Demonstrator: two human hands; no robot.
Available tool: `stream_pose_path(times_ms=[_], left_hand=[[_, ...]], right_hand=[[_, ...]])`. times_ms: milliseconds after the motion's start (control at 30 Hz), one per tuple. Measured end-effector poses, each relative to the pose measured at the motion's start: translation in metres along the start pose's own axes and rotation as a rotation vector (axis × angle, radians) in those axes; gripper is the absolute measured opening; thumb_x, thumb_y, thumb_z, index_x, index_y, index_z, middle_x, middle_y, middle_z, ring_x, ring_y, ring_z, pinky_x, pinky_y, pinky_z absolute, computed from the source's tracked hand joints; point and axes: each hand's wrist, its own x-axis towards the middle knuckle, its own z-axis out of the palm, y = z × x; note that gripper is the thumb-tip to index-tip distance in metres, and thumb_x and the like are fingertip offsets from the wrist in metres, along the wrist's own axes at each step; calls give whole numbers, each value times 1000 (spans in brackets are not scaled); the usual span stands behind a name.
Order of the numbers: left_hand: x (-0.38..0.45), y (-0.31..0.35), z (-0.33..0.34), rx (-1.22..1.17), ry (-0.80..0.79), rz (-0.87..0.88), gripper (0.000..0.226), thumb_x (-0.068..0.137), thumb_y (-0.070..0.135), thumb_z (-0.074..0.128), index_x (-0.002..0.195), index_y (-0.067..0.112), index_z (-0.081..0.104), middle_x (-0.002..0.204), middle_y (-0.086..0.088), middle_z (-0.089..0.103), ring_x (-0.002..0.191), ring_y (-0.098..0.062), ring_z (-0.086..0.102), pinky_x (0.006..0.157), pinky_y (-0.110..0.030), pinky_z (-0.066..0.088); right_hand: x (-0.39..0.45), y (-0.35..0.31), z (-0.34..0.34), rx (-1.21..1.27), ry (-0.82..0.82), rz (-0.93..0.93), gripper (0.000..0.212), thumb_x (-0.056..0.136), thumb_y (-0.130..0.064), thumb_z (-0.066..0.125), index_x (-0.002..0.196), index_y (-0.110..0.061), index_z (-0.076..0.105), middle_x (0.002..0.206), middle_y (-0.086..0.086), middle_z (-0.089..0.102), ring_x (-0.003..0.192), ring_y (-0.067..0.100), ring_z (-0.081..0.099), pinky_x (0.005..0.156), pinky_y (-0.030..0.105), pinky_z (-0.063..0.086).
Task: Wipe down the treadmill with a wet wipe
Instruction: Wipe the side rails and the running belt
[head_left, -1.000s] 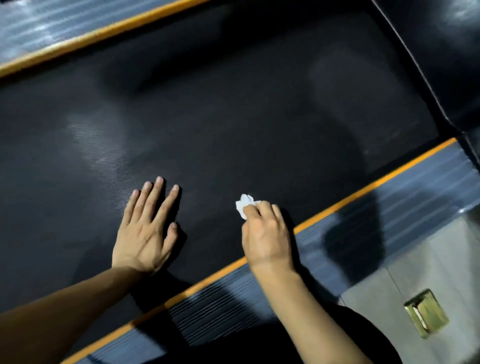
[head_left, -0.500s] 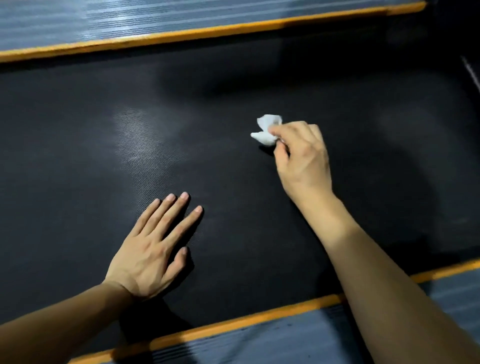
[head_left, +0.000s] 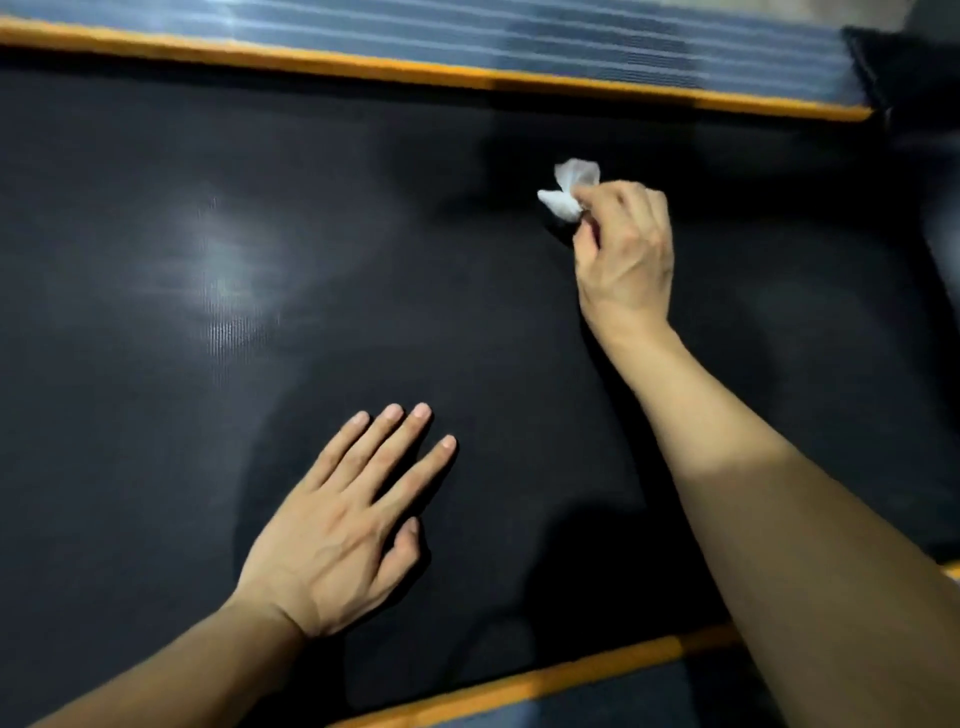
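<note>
We saw the black treadmill belt (head_left: 363, 249) fill most of the frame, running from left to right, with a pale patch of reflected light on it at centre left. Our right hand (head_left: 626, 254) reached into the upper right of the frame, fingers curled and pinching a crumpled white wet wipe (head_left: 566, 189) between thumb and fingertips. The wipe stuck out up and to the left of the knuckles, over the belt; whether it actually touched the surface, we could not tell. Our left hand (head_left: 343, 525) lay flat in the lower middle of the frame, palm down on the belt, fingers straight and slightly spread, holding nothing. The two hands were well apart. Along the top edge ran an orange stripe (head_left: 415, 70), and above it a ribbed grey side rail (head_left: 519, 36). A second orange stripe (head_left: 545, 675) crossed the bottom right corner, partly behind our right forearm (head_left: 779, 519).
</note>
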Motion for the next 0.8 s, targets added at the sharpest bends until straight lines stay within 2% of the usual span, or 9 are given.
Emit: stream_pose_path(times_ms=[67,200,300,400,500,567,633,733,800], left_hand=[[-2,0,1,-13,15,-23,71,94,35,44,161,17,29,169,-13,19,157,-30,18,126,-51,20],[-2,1,-1,-48,39,-113,71,96,39,39,161,13,27,169,-16,17,157,-30,16,126,-53,19],[-4,-1,2,-61,26,-128,72,97,40,39,162,12,24,170,-17,14,158,-30,15,126,-53,18],[-4,-2,1,-104,26,-146,74,95,39,44,162,12,26,170,-16,16,157,-31,16,126,-52,17],[-2,-3,-2,-101,-1,-152,77,92,38,47,162,12,26,169,-16,17,156,-33,19,127,-51,17],[-2,-1,-4,-74,-25,-174,78,91,37,45,162,12,25,169,-16,16,156,-34,20,127,-52,18],[-2,0,-2,-57,-28,-190,77,93,38,43,163,13,22,170,-16,15,156,-34,19,127,-52,18],[-2,3,-1,-26,-29,-216,76,96,41,42,164,16,19,170,-14,14,157,-32,17,127,-52,17],[-3,10,-3,12,-28,-279,76,95,42,42,164,19,20,170,-11,16,157,-32,18,126,-51,18]], right_hand=[[2,-5,15,24,-71,30,25,87,-5,57,107,-9,71,106,7,68,98,30,60,86,39,49],[-9,-9,31,153,-115,253,32,93,-6,54,120,-12,69,118,2,67,109,21,57,94,13,36],[-9,-5,33,161,-153,271,35,95,-8,51,125,-15,67,125,0,65,114,18,55,96,5,29],[-6,-9,34,145,-167,270,37,95,-6,50,127,-13,67,125,3,65,115,21,56,99,10,32],[0,-14,31,130,-186,275,36,95,-6,50,126,-11,66,122,5,65,112,23,57,101,24,41],[1,-14,29,128,-199,275,36,95,-5,49,126,-12,65,123,4,65,111,25,57,101,31,42],[2,-14,32,140,-220,272,36,95,-5,49,127,-11,65,124,6,64,111,27,57,101,30,40],[1,-13,30,136,-239,280,34,98,-6,49,128,-12,64,126,6,62,110,27,54,99,22,34],[2,-12,30,146,-227,256,33,99,-8,49,128,-14,64,125,6,62,109,28,54,98,28,37]])
